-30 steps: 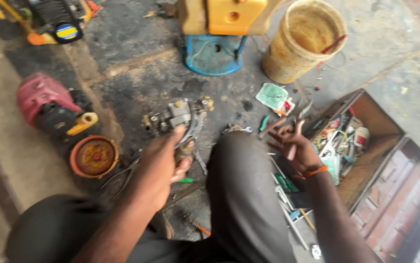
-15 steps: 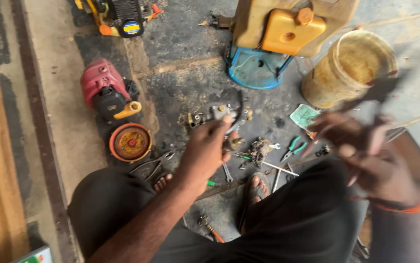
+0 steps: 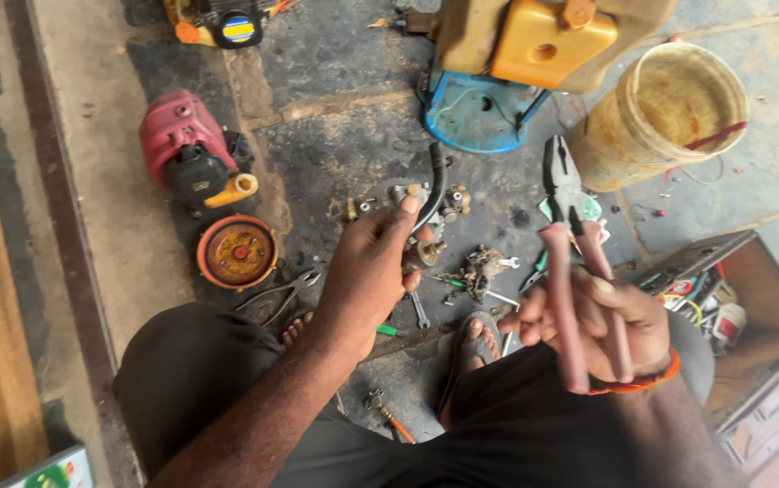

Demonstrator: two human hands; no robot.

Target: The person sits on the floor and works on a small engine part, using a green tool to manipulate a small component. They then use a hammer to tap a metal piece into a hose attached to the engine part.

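My left hand (image 3: 367,271) is closed around a small grimy metal carburettor (image 3: 407,210) with a curved black hose (image 3: 433,185) rising from it, held up over the stained floor. My right hand (image 3: 611,325) grips a pair of pliers (image 3: 575,262) by its pink handles, jaws pointing away from me and closed. An orange band circles that wrist. The two hands are apart, the pliers to the right of the carburettor. My knees and a sandalled foot (image 3: 471,339) sit below them.
Small parts and a spanner (image 3: 418,309) lie scattered on the floor. A red engine housing (image 3: 186,149), a round orange cover (image 3: 237,253), a second pair of pliers (image 3: 281,294), a blue base (image 3: 480,113) under a yellow tank, a dirty bucket (image 3: 670,113) and a wooden toolbox (image 3: 742,316) surround me.
My right hand has come up holding the pliers, which it did not hold a second ago. My left hand has lifted the carburettor off the floor. The view swung left.
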